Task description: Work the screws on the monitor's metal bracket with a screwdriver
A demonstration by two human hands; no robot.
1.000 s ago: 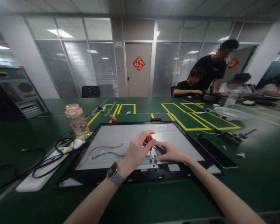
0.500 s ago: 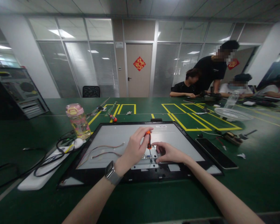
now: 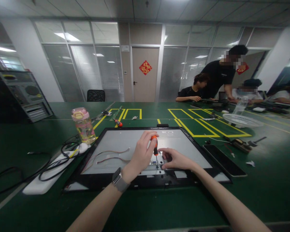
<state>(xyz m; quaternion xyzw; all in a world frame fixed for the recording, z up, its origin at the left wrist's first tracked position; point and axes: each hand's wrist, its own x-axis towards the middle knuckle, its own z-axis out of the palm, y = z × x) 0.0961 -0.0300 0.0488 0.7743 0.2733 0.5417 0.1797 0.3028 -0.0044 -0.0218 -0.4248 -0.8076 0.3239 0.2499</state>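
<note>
A black-framed monitor panel (image 3: 116, 141) lies face down on the green table, its grey metal back up. My left hand (image 3: 141, 154), with a watch on the wrist, is closed round a small orange-handled screwdriver (image 3: 155, 146) held upright, tip down on a small circuit board (image 3: 157, 162) near the panel's front edge. Just right of the screwdriver tip, my right hand (image 3: 175, 158) rests on that board with its fingers curled and pressing down. Thin wires (image 3: 106, 155) run across the panel's left half.
A pink-capped bottle (image 3: 83, 125) and a white block with black cables (image 3: 50, 166) are at the left. A dark phone (image 3: 223, 155) and small tools (image 3: 241, 144) lie at the right. Several people work at the far right of the table. A computer case (image 3: 21, 96) stands far left.
The screwdriver has come more upright in my left hand, its handle showing above the fingers. Both hands stay on the same spot. The view has shifted slightly.
</note>
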